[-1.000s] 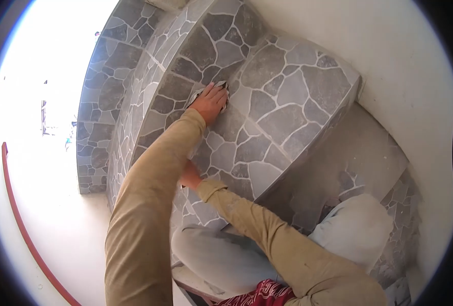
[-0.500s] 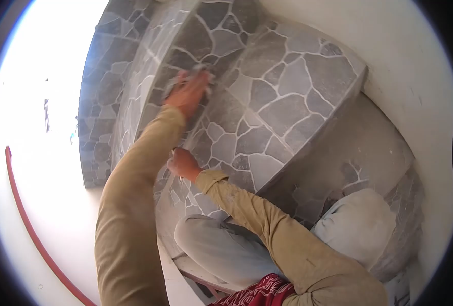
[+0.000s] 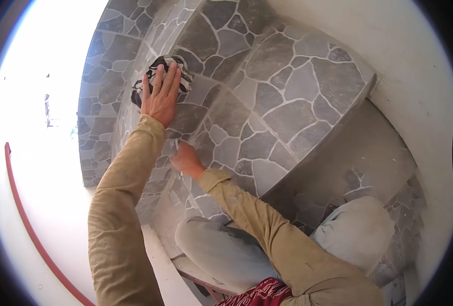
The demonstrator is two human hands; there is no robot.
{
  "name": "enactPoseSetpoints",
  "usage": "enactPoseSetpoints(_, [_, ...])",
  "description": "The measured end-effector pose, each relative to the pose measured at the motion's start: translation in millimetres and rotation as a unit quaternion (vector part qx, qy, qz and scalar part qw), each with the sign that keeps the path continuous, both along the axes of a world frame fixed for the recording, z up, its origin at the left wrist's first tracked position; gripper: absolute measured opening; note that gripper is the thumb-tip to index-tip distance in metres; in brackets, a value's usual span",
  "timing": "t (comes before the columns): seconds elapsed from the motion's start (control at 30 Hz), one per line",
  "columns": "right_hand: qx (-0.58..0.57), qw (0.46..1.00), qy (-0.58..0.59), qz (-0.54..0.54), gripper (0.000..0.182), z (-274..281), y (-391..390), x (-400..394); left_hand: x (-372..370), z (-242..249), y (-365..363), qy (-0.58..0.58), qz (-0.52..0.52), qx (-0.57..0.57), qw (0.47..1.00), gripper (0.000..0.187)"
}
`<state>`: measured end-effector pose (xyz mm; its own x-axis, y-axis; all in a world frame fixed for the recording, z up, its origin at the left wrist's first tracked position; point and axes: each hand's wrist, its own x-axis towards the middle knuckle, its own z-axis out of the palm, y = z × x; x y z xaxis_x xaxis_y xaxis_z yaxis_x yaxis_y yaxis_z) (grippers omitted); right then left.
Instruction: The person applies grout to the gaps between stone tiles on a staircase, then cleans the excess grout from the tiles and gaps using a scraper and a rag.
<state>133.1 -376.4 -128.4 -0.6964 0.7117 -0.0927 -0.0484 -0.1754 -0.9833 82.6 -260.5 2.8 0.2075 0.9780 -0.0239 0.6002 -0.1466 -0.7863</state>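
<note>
My left hand point(image 3: 159, 98) holds a bunched black, grey and white patterned cloth point(image 3: 184, 84) against a stone-patterned step point(image 3: 191, 116). Its outstretched fingers press over the cloth, close to the step's left edge. Lower down and to the right, my right hand point(image 3: 187, 161) is closed beside the lower part of the stonework point(image 3: 226, 148). A small pale bit shows at its fingers, slightly blurred, and I cannot make out what it is. Pale joint lines run between the irregular grey stones.
A plain cream wall point(image 3: 405, 66) bounds the right side. Below the wide stone tread point(image 3: 298, 109) lies a dusty lower surface point(image 3: 359, 143). My bent knees point(image 3: 221, 250) are close beneath my right forearm. A red curved strip point(image 3: 32, 232) runs along the bright left side.
My left hand has moved left with the cloth, from the middle of the step to near its left edge. My right hand has stayed closed in nearly the same place.
</note>
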Motion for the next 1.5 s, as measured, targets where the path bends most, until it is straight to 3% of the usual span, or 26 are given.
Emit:
enactPoseSetpoints(0.13, [-0.02, 0.999, 0.024, 0.018, 0.032, 4.8, -1.3, 0.5, 9.5, 1.4, 21.9, 0.011, -0.014, 0.013, 1.0, 0.063])
enactPoseSetpoints(0.2, [-0.031, 0.998, 0.024, 0.049, 0.032, 7.4, -3.3, -4.2, 20.9, 7.3, 45.1, 0.128, -0.026, -0.029, 0.991, 0.062])
enactPoseSetpoints(0.33, [-0.045, 0.989, 0.0, 0.143, 0.039, 29.1, 4.5, 10.0, 46.0, -4.0, 126.4, 0.046, -0.13, 0.033, 0.99, 0.06])
enactPoseSetpoints(0.4, [-0.009, 0.989, 0.012, 0.149, 0.04, 22.3, -7.5, 16.4, 63.3, -16.0, 181.9, 0.099, -0.235, 0.131, 0.958, 0.074])
enactPoseSetpoints(0.47, [0.055, 0.991, 0.058, 0.108, 0.041, -6.3, -31.3, 26.9, 52.6, -59.0, 237.0, 0.087, -0.202, 0.189, 0.957, 0.095])
enactPoseSetpoints(0.5, [0.077, 0.989, 0.071, 0.101, 0.041, -23.8, -39.4, 33.4, 67.4, -61.5, 236.3, 0.085, -0.203, 0.2, 0.955, 0.095])
enactPoseSetpoints(0.57, [0.111, 0.985, 0.08, 0.1, 0.043, -49.3, -49.9, 38.8, 101.0, -69.5, 214.0, 0.084, -0.086, 0.005, 0.993, 0.057])
enactPoseSetpoints(0.63, [0.148, 0.98, 0.095, 0.096, 0.044, -60.2, -54.8, 27.4, 88.0, -106.8, 187.4, 0.073, -0.103, -0.089, 0.988, 0.052])
enactPoseSetpoints(0.7, [0.181, 0.973, 0.12, 0.076, 0.045, -66.1, -57.6, 4.3, 37.3, -161.4, 151.6, -0.094, -0.162, -0.081, 0.979, 0.052])
enactPoseSetpoints(0.77, [0.2, 0.968, 0.141, 0.054, 0.047, -66.2, -59.5, -15.9, 27.2, -152.2, 105.9, -0.196, -0.133, -0.121, 0.964, 0.054])
enactPoseSetpoints(0.9, [0.206, 0.967, 0.14, 0.062, 0.05, -58.6, -66.4, -30.0, -44.4, -144.0, -33.9, -0.191, -0.038, -0.195, 0.961, 0.058])
enactPoseSetpoints(0.97, [0.202, 0.968, 0.11, 0.097, 0.045, -45.5, -82.3, -17.3, -76.1, -125.1, -109.1, -0.197, -0.038, -0.221, 0.954, 0.057])
enactPoseSetpoints(1.0, [0.229, 0.964, 0.09, 0.097, 0.042, -36.1, -93.9, -2.0, -78.6, -107.5, -140.4, -0.105, 0.032, -0.299, 0.948, 0.056])
enactPoseSetpoints(1.03, [0.234, 0.952, 0.063, 0.185, 0.038, -26.2, -96.2, 3.3, -77.6, -91.9, -157.8, -0.011, 0.103, -0.369, 0.924, 0.055])
enactPoseSetpoints(1.07, [0.238, 0.931, 0.036, 0.274, 0.035, -18.1, -99.6, 6.8, -37.1, -48.6, -144.8, -0.006, 0.234, -0.432, 0.871, 0.059])
enactPoseSetpoints(1.1, [0.239, 0.93, 0.044, 0.275, 0.035, -13.7, -106.5, 12.4, 14.4, 3.8, -129.5, -0.003, 0.362, -0.482, 0.798, 0.064])
enactPoseSetpoints(1.17, [0.162, 0.928, 0.061, 0.33, 0.032, -9.0, -124.8, 23.2, 24.3, 49.4, -110.6, -0.126, 0.306, -0.342, 0.88, 0.076])
enactPoseSetpoints(1.23, [0.151, 0.92, 0.063, 0.355, 0.031, -6.0, -140.0, 22.8, 32.6, 74.9, -76.0, -0.214, 0.036, -0.157, 0.963, 0.079])
enactPoseSetpoints(1.3, [0.147, 0.913, 0.058, 0.375, 0.031, -3.7, -144.0, 21.8, 72.4, 92.5, -11.9, -0.242, -0.103, -0.091, 0.961, 0.071])
enactPoseSetpoints(1.4, [0.16, 0.93, 0.085, 0.321, 0.03, 3.4, -131.6, 26.9, 102.2, 75.6, 65.4, -0.187, -0.163, -0.116, 0.962, 0.073])
enactPoseSetpoints(1.47, [0.161, 0.948, 0.092, 0.26, 0.03, 11.0, -114.5, 27.7, 95.0, 45.4, 101.0, -0.048, -0.108, -0.161, 0.98, 0.072])
enactPoseSetpoints(1.5, [0.162, 0.949, 0.087, 0.256, 0.03, 15.7, -105.4, 27.5, 86.7, 34.5, 100.8, -0.051, -0.114, -0.159, 0.979, 0.072])
